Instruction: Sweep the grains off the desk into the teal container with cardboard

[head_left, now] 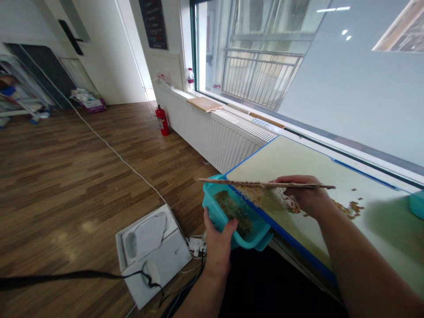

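My left hand [219, 238] grips the near rim of a teal plastic basin [212, 207], thumb inside and fingers beneath. Greenish-brown grain [228, 205] lies on the basin's bottom. The basin is held against the blue edge of a pale table [304, 161]. My right hand [306, 196] is closed around a thin strip of cardboard or wood [258, 183], seen edge-on, above the table. Pale, yellowish grain [250, 194] gathers at the table edge beside the basin. More brown and yellow kernels [354, 210] lie scattered behind the right hand.
A second teal container [417, 204] stands at the table's right. A white radiator [218, 137] runs under the window. On the floor are a white box [155, 260], a power strip [198, 246], trailing cables and a red fire extinguisher [162, 120].
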`<state>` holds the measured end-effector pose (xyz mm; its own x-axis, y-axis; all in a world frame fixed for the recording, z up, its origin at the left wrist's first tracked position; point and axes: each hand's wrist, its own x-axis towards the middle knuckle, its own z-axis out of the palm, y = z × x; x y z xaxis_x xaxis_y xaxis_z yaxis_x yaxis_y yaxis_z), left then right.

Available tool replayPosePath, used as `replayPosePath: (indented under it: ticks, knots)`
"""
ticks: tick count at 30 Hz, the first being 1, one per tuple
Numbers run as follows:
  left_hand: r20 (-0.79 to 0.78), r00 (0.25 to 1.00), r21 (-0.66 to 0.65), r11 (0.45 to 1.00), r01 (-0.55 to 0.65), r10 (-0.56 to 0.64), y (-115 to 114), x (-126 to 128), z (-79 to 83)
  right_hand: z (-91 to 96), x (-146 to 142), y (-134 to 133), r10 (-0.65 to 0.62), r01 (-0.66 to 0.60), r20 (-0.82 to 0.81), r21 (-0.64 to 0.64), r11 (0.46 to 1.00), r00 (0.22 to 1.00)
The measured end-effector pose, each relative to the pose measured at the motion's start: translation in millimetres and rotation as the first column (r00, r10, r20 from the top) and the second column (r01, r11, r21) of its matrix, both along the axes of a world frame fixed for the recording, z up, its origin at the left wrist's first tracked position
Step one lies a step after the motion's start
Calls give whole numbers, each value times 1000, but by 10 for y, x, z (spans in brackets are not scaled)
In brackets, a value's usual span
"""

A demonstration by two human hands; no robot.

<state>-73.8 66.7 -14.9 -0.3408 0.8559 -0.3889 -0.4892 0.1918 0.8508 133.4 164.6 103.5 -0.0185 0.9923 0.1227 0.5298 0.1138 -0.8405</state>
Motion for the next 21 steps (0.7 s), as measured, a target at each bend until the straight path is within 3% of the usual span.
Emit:
replayPosePath:
  ticks: [9,16,21]
  knots:
    - [45,999,-1,1000,-12,12,-25,30,34,-53,85,21,31,-34,-36,-83,996,999]
    - [52,998,-15,1000,-18,19,-36,44,63,14,17,-21,41,-50,-170,-50,997,985]
    - [23,999,-40,999,-36,37,-39,45,79,27,-26,-35,14,-6,-186,45,999,982]
